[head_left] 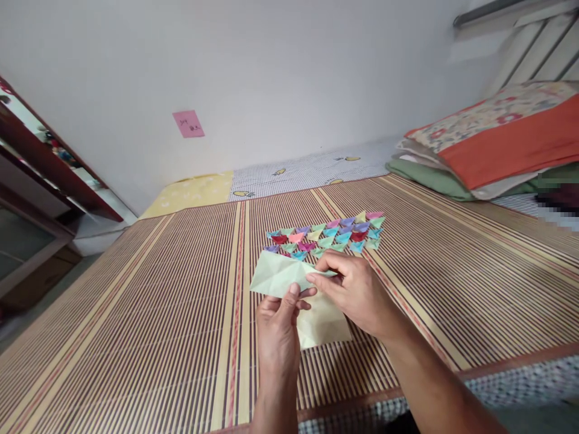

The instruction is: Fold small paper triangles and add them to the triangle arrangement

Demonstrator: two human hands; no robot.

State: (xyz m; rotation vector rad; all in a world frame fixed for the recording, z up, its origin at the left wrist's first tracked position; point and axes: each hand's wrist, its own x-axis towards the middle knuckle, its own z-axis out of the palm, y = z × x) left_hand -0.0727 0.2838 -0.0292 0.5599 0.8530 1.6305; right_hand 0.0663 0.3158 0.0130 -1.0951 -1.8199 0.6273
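A pale green sheet of paper (278, 274), creased and folded into a long shape, is held up between both hands. My left hand (280, 313) pinches its lower edge, thumb on the near face. With thumb and forefinger, my right hand (355, 286) grips the paper's right end, where a fold shows. Below lies a pale yellow sheet of paper (325, 325) on the mat, partly covered by my hands. Just beyond, several small folded paper shapes (330, 234) in many colours stand in rows; the held paper hides part of the nearest row.
A striped bamboo mat (181, 313) covers the bed. Folded bedding (497, 141) in orange, floral and green is stacked at the right, near a radiator (538, 51). A pink note (189, 123) is stuck on the white wall (271, 78). An open doorway is at the left.
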